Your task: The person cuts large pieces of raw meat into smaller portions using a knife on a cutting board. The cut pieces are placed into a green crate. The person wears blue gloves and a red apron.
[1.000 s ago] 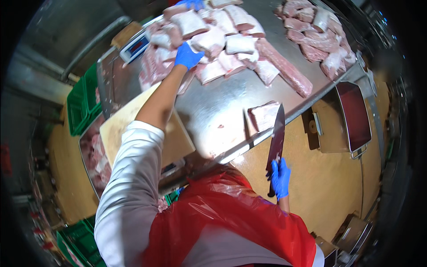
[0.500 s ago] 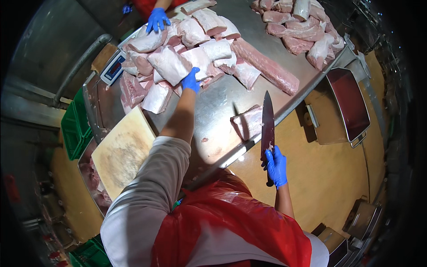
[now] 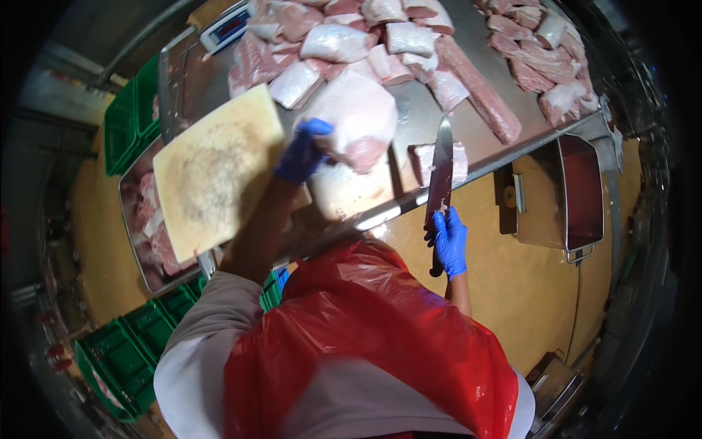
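Observation:
My left hand (image 3: 301, 154), in a blue glove, grips the edge of a large pale slab of raw meat (image 3: 356, 113) held over the steel table (image 3: 482, 157). My right hand (image 3: 450, 241), also gloved, is closed on the handle of a long knife (image 3: 442, 164), blade pointing away from me. Beside and partly behind the blade lies a cut piece of meat (image 3: 457, 157). A pale, stained cutting board (image 3: 216, 175) sits left of my left hand. A heap of fat-covered pieces (image 3: 329, 44) fills the back, with a long loin (image 3: 475, 95) at its right side.
Another meat pile (image 3: 541, 62) lies back right. A scale (image 3: 223, 29) stands back left. A metal tub of meat (image 3: 133, 219) is under the board's left side. Green baskets (image 3: 128, 124) and crates (image 3: 142, 329) stand left and lower left. A steel bin (image 3: 581, 205) is at right.
My left hand has lifted a piece from the heap and drawn it toward me. The co-worker's gloved hand seen at the back has left view. My right hand still holds the knife.

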Demonstrator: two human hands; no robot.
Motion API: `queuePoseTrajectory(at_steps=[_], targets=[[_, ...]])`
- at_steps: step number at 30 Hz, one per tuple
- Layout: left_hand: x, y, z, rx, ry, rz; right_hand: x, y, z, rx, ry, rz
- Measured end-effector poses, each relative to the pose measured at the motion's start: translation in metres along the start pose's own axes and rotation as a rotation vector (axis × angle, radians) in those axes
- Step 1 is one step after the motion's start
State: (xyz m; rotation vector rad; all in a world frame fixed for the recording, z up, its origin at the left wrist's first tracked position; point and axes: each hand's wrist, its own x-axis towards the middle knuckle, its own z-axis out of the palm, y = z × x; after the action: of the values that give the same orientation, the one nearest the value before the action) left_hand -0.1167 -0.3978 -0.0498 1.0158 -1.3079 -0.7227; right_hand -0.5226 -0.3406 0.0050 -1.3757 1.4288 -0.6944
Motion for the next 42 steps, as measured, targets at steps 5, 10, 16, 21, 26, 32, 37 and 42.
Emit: queuePoseTrajectory(at_steps=[5, 10, 16, 21, 26, 32, 37, 42], targets=[[-0.032, 0.138, -0.108, -0.657, 0.355, -0.802, 0.003, -0.012, 0.032, -0.026, -0.107, -0.018], [-0.098, 0.140, -0.219, -0.003, 0.282, -0.836, 0.010, -0.071, 0.089, -0.256, -0.294, -0.271], [-0.192, 0.179, -0.165, 1.107, 0.761, 0.018, -0.025, -0.123, 0.166, -0.528, -0.449, -0.758], [-0.217, 0.182, -0.094, 0.902, 0.792, 0.024, -0.048, -0.156, 0.247, -0.624, -0.584, -0.996], [-0.206, 0.158, -0.100, 0.935, 0.874, 0.107, -0.052, -0.202, 0.328, -0.627, -0.612, -1.243], [-0.218, 0.147, -0.102, 1.004, 0.835, 0.089, -0.030, -0.189, 0.291, -0.975, -0.713, -1.278], [-0.242, 0.152, -0.103, 0.999, 0.761, 0.278, 0.024, -0.187, 0.174, -1.398, -0.797, -1.127], [-0.271, 0.173, -0.103, 0.800, 0.940, -0.216, 0.025, -0.200, 0.143, -1.394, -0.802, -1.155]])
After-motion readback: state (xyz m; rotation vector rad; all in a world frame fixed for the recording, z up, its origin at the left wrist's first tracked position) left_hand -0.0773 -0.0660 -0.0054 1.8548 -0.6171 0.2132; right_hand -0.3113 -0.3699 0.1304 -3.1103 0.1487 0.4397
